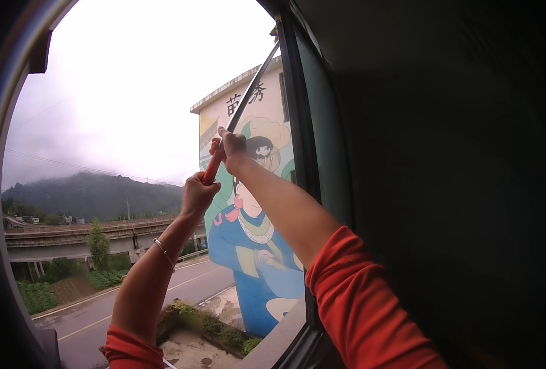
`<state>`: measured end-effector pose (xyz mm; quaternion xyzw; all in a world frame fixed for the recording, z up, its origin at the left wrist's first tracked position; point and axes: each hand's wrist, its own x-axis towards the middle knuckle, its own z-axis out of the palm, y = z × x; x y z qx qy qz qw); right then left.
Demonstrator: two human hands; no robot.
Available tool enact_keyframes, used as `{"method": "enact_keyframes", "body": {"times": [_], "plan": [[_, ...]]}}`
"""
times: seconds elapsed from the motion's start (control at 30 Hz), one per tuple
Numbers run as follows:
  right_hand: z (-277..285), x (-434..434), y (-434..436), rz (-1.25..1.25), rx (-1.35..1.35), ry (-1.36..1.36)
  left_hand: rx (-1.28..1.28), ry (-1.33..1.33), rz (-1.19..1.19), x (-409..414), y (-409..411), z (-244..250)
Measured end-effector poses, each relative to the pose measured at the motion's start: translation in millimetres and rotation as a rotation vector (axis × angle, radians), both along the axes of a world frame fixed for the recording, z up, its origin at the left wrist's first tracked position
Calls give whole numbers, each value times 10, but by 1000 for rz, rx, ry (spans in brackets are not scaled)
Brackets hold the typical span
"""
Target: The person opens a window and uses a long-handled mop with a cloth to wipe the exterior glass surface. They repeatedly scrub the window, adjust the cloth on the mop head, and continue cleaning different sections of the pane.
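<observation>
A long metal pole with a red grip slants up and to the right through a window opening. At the bottom end of the grip, my left hand is closed round it, with a bangle on that wrist. Farther up, my right hand holds the pole near the top of the grip, one finger lying along the metal. The pole's far end reaches the top of the dark window frame, beside a small yellowish thing that is too small to make out.
A window pane stands right of the frame, and a light sill lies below. Outside are a building wall with a painted mural, a road, a planted bed and an elevated concrete bridge. The right side is dark.
</observation>
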<state>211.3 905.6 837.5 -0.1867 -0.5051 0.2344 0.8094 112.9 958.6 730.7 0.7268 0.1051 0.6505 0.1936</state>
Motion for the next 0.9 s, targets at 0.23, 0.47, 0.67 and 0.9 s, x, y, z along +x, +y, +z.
{"method": "enact_keyframes", "body": {"times": [0.23, 0.47, 0.67, 0.9], "plan": [[-172, 329, 330, -5, -162, -61, 125, -40, 128, 361, 144, -266], [-1159, 620, 369, 42, -581, -159, 103, -71, 42, 512, 367, -1488], [-1606, 420, 498, -35, -695, -262, 114, -98, 167, 435, 715, -2012], [-1703, 386, 281, -123, -733, -288, 121, -98, 203, 600, 528, -1778]]}}
